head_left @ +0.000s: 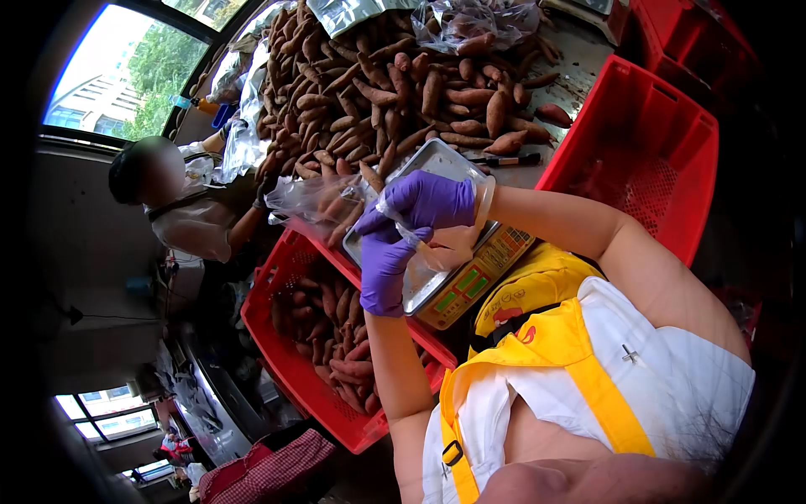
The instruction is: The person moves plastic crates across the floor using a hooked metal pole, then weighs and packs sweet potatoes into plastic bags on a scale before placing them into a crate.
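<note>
Both my hands wear purple gloves and meet above the metal tray of a digital scale (489, 270). My right hand (428, 202) has its fingers closed on the gathered neck of a clear plastic bag (306, 195). My left hand (388, 265), just below it, pinches the same twisted plastic. A loose end of the bag hangs between the hands over the tray. Several sweet potatoes (342, 206) show through the bag, which lies to the left of my hands, above a red crate's edge. My fingers partly hide the twist in the plastic.
A large heap of sweet potatoes (378, 92) covers the table beyond the scale. One red crate (369, 435) holds sweet potatoes; another red crate (579, 109) stands at right. A black marker (516, 160) lies near the tray. A co-worker (197, 214) stands at left beside the heap.
</note>
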Demonstrator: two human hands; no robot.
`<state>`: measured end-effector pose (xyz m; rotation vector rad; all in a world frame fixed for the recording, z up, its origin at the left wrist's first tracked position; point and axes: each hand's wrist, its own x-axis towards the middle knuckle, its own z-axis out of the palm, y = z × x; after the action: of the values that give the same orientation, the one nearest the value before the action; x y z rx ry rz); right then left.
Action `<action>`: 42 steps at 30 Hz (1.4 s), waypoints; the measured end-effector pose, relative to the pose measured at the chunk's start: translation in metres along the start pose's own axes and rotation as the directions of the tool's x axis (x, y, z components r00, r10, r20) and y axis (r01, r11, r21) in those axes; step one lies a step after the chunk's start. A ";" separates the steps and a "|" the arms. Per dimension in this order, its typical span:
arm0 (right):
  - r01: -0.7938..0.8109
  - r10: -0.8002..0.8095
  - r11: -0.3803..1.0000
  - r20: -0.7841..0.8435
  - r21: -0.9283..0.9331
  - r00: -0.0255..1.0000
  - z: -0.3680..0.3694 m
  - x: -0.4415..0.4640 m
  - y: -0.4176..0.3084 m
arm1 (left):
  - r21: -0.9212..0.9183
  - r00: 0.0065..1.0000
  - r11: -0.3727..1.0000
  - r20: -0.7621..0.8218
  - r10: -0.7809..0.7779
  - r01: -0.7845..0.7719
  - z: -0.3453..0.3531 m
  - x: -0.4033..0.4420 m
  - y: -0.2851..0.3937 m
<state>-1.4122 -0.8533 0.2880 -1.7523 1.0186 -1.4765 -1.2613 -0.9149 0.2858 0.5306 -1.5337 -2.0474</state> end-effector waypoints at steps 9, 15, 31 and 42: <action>-0.112 0.214 0.823 0.122 -0.557 0.969 -0.031 -0.127 0.101 | 0.883 0.910 0.380 -0.366 0.194 0.274 -0.146 -0.026 -0.147; -0.068 0.059 0.883 -0.033 -0.465 0.998 -0.029 -0.150 0.123 | -0.839 0.982 0.526 0.054 -0.178 0.142 -0.100 -0.011 -0.103; -0.269 0.367 0.871 -0.180 0.411 0.913 0.039 -0.036 0.077 | 0.292 0.988 0.947 0.034 -0.153 0.136 -0.072 0.004 -0.071; -0.371 0.300 0.818 -0.225 -0.439 0.927 0.007 -0.131 0.090 | 0.506 0.863 0.799 -0.505 -0.030 0.324 -0.112 -0.005 -0.109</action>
<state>-1.4305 -0.7861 0.1444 -1.6687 1.7953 -1.2019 -1.2102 -0.9724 0.1500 1.3581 -1.8147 -1.3639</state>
